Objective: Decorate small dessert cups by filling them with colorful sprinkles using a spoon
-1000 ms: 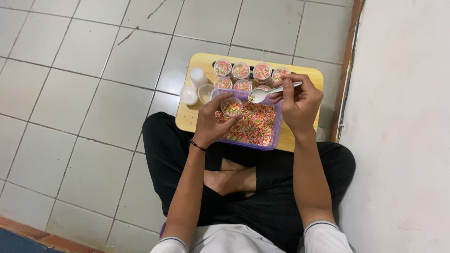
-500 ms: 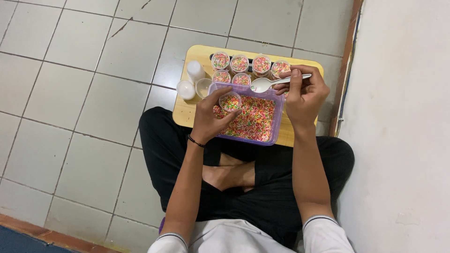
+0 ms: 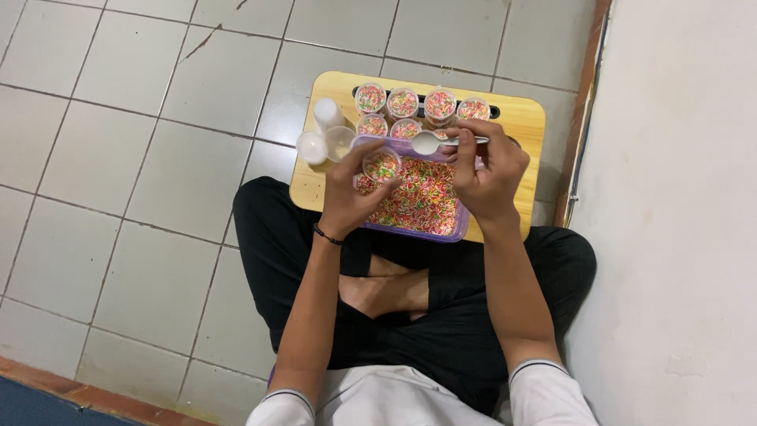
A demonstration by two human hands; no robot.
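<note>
the left hand (image 3: 351, 197) pinches a small filled cup (image 3: 382, 165) above the purple tray (image 3: 410, 230); the right hand (image 3: 489, 175) fingers grip a white spoon (image 3: 430, 143) just beside that cup.

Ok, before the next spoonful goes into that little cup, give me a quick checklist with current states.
1. Small cup held in the left hand: ok.
2. Cup over the purple tub of coloured sprinkles, so spills fall back in: ok.
3. White spoon gripped by the right hand: ok.
4. Spoon loaded: not ok, the bowl looks bare.
5. Cup fill level: partly filled; exact level cannot tell.
6. Empty cups ready on the wooden tray: ok.
</note>
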